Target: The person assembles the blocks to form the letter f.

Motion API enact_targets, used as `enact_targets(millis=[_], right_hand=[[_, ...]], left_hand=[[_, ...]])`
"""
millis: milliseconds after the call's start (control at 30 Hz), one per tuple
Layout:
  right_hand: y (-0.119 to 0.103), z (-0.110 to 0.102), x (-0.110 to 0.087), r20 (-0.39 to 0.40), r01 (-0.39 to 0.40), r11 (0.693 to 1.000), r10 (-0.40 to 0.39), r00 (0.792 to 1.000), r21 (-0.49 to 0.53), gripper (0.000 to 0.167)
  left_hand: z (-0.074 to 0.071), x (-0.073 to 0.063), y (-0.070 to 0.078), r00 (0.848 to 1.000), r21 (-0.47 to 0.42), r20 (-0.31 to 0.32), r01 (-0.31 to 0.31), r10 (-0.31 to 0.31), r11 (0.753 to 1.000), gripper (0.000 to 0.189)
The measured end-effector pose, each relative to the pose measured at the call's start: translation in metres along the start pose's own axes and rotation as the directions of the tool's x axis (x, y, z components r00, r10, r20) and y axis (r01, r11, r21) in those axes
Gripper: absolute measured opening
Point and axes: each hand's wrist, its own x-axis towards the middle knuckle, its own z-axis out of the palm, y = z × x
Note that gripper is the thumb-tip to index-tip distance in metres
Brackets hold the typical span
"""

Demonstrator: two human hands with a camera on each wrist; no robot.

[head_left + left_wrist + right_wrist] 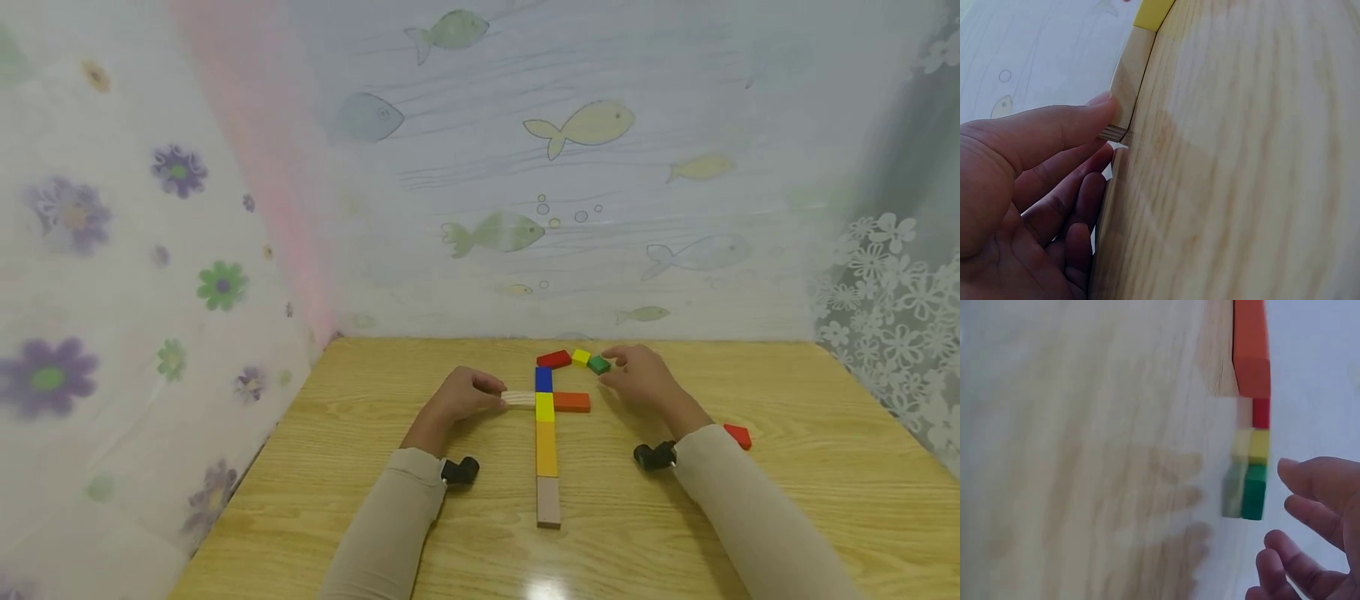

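Note:
My left hand (467, 393) pinches the outer end of a pale wooden block (519, 398), its thumb on the block's edge in the left wrist view. That block meets the side of a yellow block (545, 407) in a straight column. My right hand (637, 377) is beside a small green block (598, 364), thumb and fingers spread with a gap between them and the block in the right wrist view. A small yellow block (581, 357) and a dark red block (554, 359) continue the curved row from the green one.
The column also holds a blue block (543, 380), an orange-yellow block (547, 448) and a brownish block (548, 502). An orange-red block (572, 402) extends right from it. A loose red block (738, 436) lies by the right sleeve. Behind the wooden table (300, 517) hangs a fish-patterned sheet.

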Motion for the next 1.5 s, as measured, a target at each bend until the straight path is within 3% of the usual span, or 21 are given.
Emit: enact_targets(millis=[300,600,900,1033,1233,1500], right_hand=[[0.000,-0.020,-0.044,-0.067,0.081,0.997,-0.082,0.994,-0.018,0.040],[0.017,-0.051,-0.090,-0.107,0.106,0.994,-0.107,0.988,-0.017,0.036],[0.050,-0.081,-0.119,-0.053,0.089,0.996,-0.089,0.995,-0.010,0.039],[0.067,-0.087,-0.123,-0.012,0.103,0.995,-0.102,0.995,0.020,0.035],[0.086,-0.091,-0.127,0.074,0.061,0.997,-0.064,0.995,0.046,0.033],[0.107,-0.098,-0.133,0.179,0.075,0.989,-0.097,0.979,0.127,0.040]], left_hand=[[0.002,-0.001,0.003,1.000,0.020,-0.005,0.017,-0.017,1.000,0.026],[0.002,0.000,-0.001,0.999,0.021,-0.015,0.030,-0.030,0.999,0.025],[0.002,0.000,0.001,1.000,0.019,-0.006,0.023,-0.023,1.000,0.027],[0.002,0.000,0.000,1.000,0.019,-0.014,0.027,-0.026,0.999,0.027],[0.003,-0.001,-0.002,0.999,0.008,-0.019,0.030,-0.030,1.000,0.025],[0.001,-0.002,0.001,1.000,0.005,-0.013,0.014,-0.014,1.000,0.027]])
